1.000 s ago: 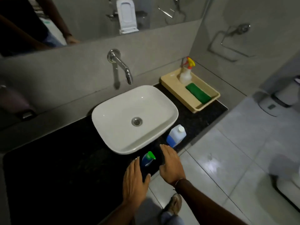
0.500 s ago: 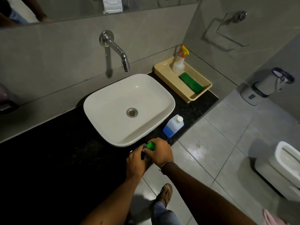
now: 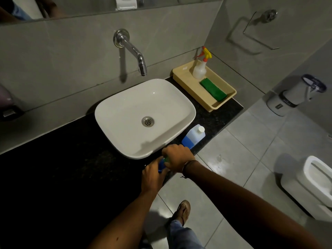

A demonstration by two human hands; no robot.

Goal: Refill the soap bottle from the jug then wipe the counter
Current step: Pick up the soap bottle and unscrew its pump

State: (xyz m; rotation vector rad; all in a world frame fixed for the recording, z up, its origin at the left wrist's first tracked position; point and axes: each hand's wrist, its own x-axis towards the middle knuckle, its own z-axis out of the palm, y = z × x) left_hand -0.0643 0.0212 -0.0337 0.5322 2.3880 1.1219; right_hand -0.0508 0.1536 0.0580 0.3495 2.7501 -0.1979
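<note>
A small blue soap bottle (image 3: 161,165) with a green pump top stands at the front edge of the black counter (image 3: 71,168), mostly hidden by my hands. My left hand (image 3: 152,177) wraps around its body. My right hand (image 3: 177,158) is closed over the green top. Just behind my right hand stands the jug (image 3: 194,136), clear plastic with blue liquid and a white cap, capped and upright beside the white basin (image 3: 143,115). A green cloth (image 3: 212,89) lies in a beige tray (image 3: 183,78) at the counter's far right.
A clear spray bottle (image 3: 200,68) with a red and yellow trigger stands in the tray. A chrome tap (image 3: 133,51) juts from the wall over the basin. To the right are the tiled floor, a white bin (image 3: 294,95) and a toilet (image 3: 316,180).
Both hands were open beside the soap bottle a second ago; they have closed on it, left on the body, right over the green top. The view has tilted down slightly.
</note>
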